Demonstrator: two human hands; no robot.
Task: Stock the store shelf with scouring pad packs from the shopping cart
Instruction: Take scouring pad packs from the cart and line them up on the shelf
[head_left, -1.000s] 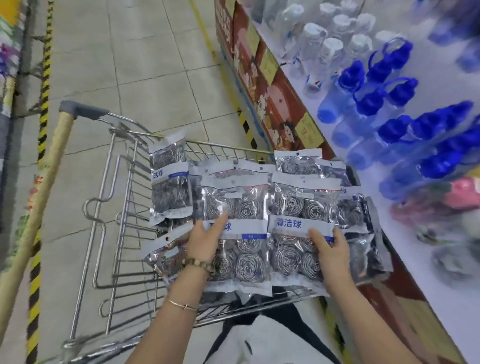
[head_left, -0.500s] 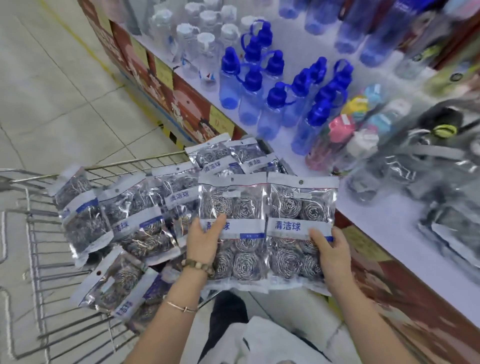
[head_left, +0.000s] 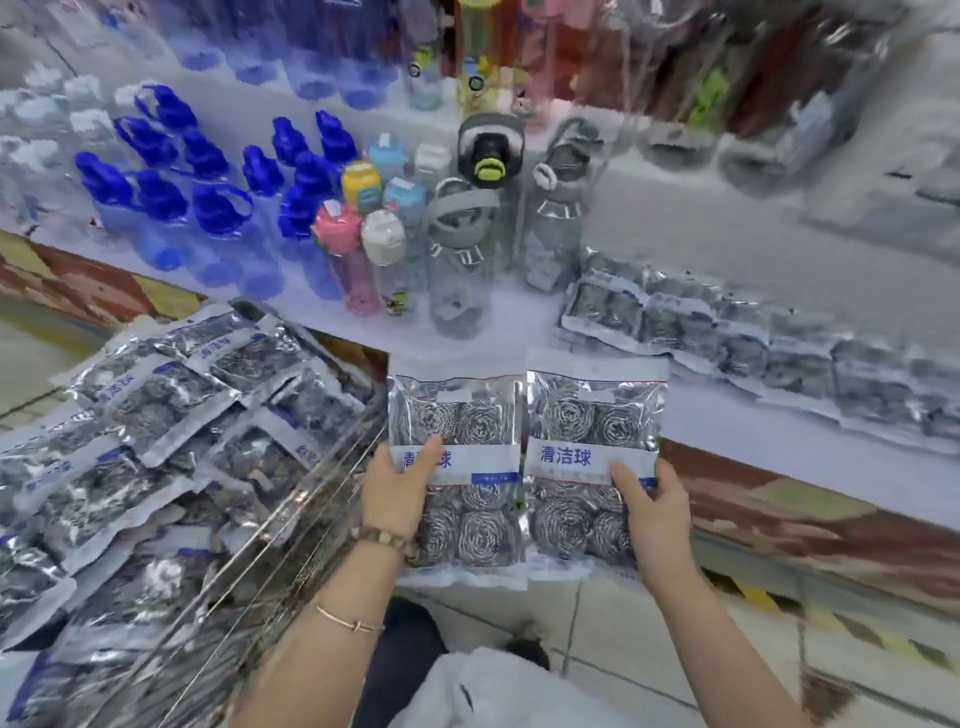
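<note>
Swung off the shopping cart (head_left: 291, 519) and round to the shelf (head_left: 727, 415) since a second ago, with both grips unchanged. Holds one bag per hand: left hand (head_left: 395, 483) curled round the lower left edge of the left pack (head_left: 457, 415), thumb laid over the printed label band; right hand (head_left: 657, 512) likewise on the lower right edge of the right pack (head_left: 592, 410). Keeps both upright, faces toward the camera, inner edges touching or nearly so, just in front of the shelf lip and not yet over it.

Judged light, soft and crinkly: clear film bags with springy steel-wool coils inside. Slick on the surface, unlikely to break, but apt to slide or flop if pinched by a corner. Best taken at a side edge near the label band, as now, or flat under the whole bag.

Beyond the hands: row of shelved packs (head_left: 753, 348) lying flat to the right, with bare shelf in front of it. Further back and left, grey bottles (head_left: 457, 260) and blue-capped bottles (head_left: 208, 208), standing. Far left, heap of remaining packs (head_left: 156, 405) in the cart.
</note>
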